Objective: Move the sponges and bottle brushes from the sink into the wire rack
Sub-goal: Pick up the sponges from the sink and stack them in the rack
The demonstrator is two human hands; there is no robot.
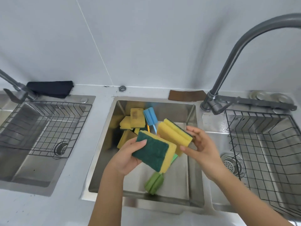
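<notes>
Over the middle sink (192,160), a person's left hand (128,158) closes around a sponge (154,152), green scouring side up, while the right hand (201,148) pinches a second yellow sponge (174,134) by its edges, the two sponges touching. Below, at 6 o'clock, a green brush head (154,183) lies on the sink floor. Farther back, at 11 o'clock, more yellow sponges (132,120) and a blue brush (150,115) are piled. Wire racks sit at 9 o'clock (47,126) and 3 o'clock (267,147).

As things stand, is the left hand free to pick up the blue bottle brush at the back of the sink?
Probably not yet. The left hand already grips a green-and-yellow sponge. The blue bottle brush lies uncovered in the sink, so the path looks clear once that sponge is put down.
</notes>
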